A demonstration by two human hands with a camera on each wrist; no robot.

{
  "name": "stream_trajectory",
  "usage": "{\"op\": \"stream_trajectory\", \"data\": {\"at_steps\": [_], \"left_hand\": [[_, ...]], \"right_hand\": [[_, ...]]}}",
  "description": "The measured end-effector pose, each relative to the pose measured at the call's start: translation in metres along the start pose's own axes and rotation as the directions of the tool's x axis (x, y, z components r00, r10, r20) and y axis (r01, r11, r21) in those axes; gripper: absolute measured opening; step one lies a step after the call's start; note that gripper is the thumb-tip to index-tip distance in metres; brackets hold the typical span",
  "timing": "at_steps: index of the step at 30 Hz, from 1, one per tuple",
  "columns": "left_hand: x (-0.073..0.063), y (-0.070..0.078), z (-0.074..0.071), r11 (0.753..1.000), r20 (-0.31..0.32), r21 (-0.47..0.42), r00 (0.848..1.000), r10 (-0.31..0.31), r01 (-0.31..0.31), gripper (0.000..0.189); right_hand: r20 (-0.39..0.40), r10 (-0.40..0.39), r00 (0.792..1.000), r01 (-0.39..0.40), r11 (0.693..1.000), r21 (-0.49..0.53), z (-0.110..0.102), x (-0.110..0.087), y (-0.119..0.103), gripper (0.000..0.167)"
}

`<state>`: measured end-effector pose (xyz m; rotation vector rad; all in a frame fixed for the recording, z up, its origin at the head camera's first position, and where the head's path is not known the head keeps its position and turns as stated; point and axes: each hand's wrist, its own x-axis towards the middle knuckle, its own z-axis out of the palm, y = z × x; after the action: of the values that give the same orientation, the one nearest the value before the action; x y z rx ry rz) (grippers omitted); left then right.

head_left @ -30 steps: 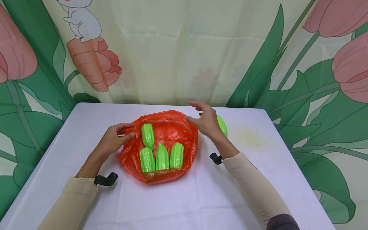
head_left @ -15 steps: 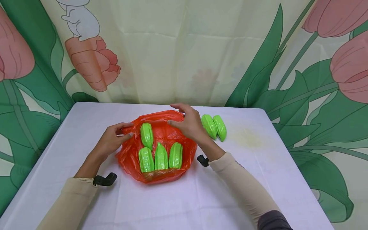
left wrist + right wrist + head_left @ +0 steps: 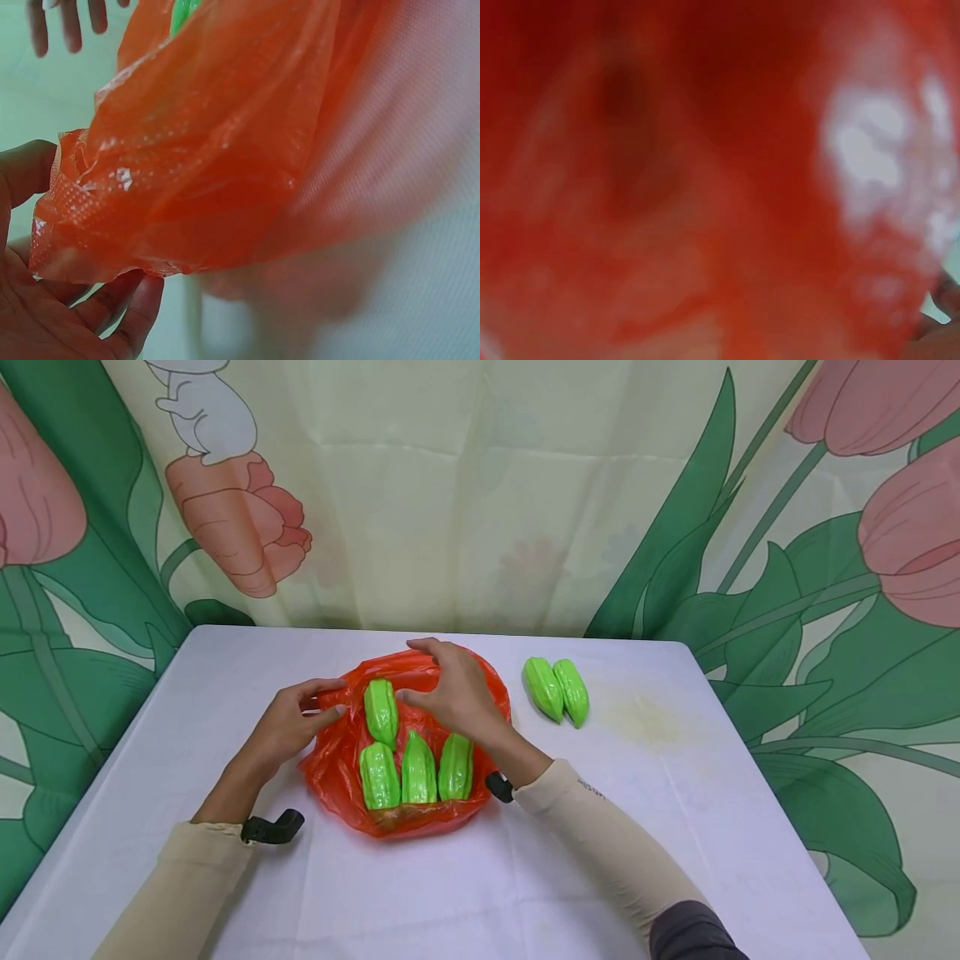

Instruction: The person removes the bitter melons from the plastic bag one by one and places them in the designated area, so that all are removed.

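Left hand (image 3: 288,722) grips the rim of the red bag (image 3: 333,785) near the desk's (image 3: 405,910) far edge, four green fruits (image 3: 418,770) inside, right hand (image 3: 456,692) empty, fingers apart, over it, two more green fruits (image 3: 543,689) toward the far right corner.

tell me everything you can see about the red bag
The red bag looks like thin, glossy, translucent plastic, heavily crinkled. It lies on the white-covered table, mouth spread open, with four green ridged pieces visible inside. The left hand's grip holds its left rim; the right hand's grip is over its far right part, and whether it touches the plastic is unclear.
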<state>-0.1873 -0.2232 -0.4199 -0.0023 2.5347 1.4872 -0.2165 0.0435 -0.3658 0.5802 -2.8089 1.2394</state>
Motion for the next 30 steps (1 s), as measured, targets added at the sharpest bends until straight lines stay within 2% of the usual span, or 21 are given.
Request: {"op": "stream_trajectory", "data": {"at_steps": [7,24,30], "left_hand": [[0.0,0.001,0.001,1.0,0.0,-0.003,1.0,0.004,-0.004,0.06],[-0.002,0.001,0.0,1.0,-0.001,0.002,1.0,0.02,-0.02,0.059],[-0.002,0.0,0.0,1.0,0.003,0.001,1.0,0.024,-0.024,0.059]], "right_hand": [[0.028,0.004,1.0,-0.002,0.999,-0.047,0.013,0.002,-0.006,0.071],[0.107,0.051,0.993,-0.036,0.99,-0.136,0.039,0.005,-0.003,0.073],[0.133,0.048,0.99,-0.026,0.987,-0.16,0.047,0.006,-0.004,0.073]]}}
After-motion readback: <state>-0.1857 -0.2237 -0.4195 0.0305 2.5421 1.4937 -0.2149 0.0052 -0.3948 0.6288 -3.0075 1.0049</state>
